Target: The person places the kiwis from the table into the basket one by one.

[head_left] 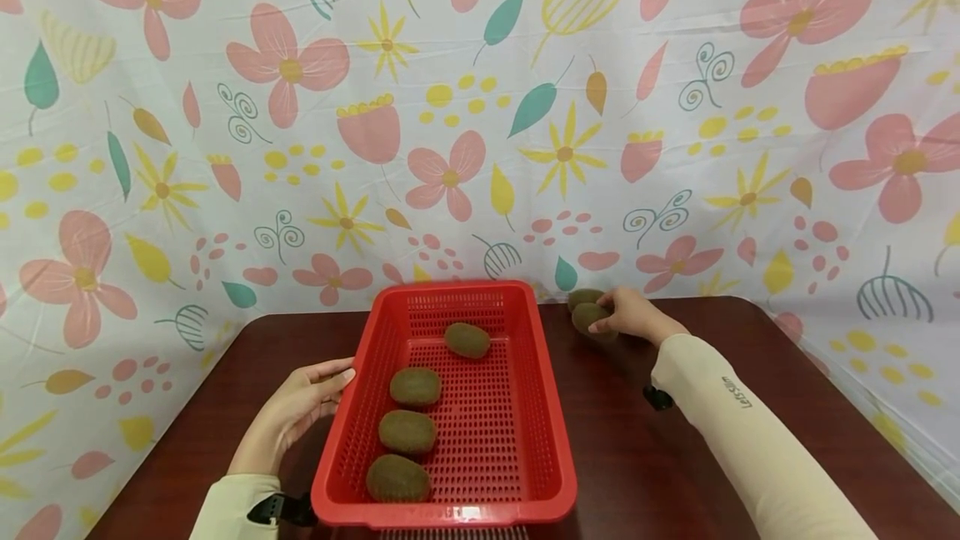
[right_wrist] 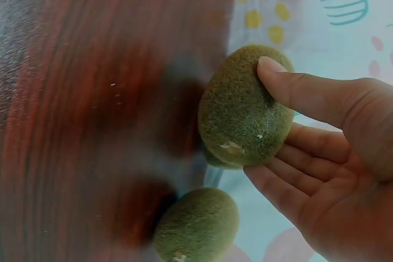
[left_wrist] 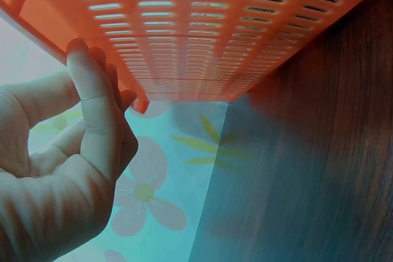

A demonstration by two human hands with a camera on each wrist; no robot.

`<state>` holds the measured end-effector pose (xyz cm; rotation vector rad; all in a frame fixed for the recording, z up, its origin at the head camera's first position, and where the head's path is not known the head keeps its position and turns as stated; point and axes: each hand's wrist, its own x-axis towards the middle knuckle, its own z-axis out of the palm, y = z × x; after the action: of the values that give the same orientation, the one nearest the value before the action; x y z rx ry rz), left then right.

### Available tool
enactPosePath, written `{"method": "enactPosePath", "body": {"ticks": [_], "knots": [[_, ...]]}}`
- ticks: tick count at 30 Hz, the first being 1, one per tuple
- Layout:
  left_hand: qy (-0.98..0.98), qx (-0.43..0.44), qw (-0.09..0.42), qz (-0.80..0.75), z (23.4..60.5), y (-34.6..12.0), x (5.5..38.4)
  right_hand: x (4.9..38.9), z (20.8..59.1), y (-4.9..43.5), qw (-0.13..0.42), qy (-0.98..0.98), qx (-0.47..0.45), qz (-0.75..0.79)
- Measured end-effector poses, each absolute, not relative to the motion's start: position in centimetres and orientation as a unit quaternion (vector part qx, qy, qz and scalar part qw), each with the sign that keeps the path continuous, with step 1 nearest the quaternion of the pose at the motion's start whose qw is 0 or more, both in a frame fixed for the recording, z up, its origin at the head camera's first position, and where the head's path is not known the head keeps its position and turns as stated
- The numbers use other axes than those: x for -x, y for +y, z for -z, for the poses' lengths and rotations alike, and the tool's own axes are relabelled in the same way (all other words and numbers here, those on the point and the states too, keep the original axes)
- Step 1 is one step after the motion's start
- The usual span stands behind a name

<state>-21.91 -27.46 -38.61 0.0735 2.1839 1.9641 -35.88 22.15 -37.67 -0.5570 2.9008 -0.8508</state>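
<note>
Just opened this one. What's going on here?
A person at a dark wooden table has a red basket in front of them, with four kiwis lying in it. The left hand touches the basket's left side near the rim. To the right of the basket, the right hand grips another kiwi, with more kiwis close by, outside the basket; their exact number is partly hidden.

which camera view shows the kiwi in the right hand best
The right wrist view: the kiwi appears large, its fuzzy skin clear. The head view shows it small, partly behind the right hand; the left wrist view misses it.
</note>
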Motion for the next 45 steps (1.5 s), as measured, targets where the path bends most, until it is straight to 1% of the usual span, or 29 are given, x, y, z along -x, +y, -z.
{"method": "enactPosePath", "body": {"ticks": [14,18,26,33,36,41,45], "knots": [[0.744,-0.020,0.096,-0.660,38.8,-27.5,22.0,35.2,34.0,21.5,0.025,0.920,0.223,0.322],[0.742,-0.017,0.098,-0.662,38.9,-27.5,21.9,35.2,33.1,21.0,0.009,0.928,0.214,0.306],[0.740,-0.024,0.106,-0.663,38.9,-27.5,21.9,35.0,31.6,19.8,-0.005,0.932,0.192,0.307],[0.741,-0.026,0.102,-0.663,38.7,-27.5,22.0,34.6,29.8,17.6,-0.026,0.931,0.177,0.317],[0.739,-0.027,0.103,-0.665,38.7,-27.4,21.9,34.4,29.2,16.5,-0.023,0.932,0.170,0.319],[0.739,-0.026,0.103,-0.666,38.7,-27.4,21.9,34.4,28.2,14.4,0.000,0.924,0.165,0.343],[0.737,-0.026,0.103,-0.667,38.7,-27.4,21.9,34.3,27.7,12.9,-0.007,0.918,0.179,0.353]]}}
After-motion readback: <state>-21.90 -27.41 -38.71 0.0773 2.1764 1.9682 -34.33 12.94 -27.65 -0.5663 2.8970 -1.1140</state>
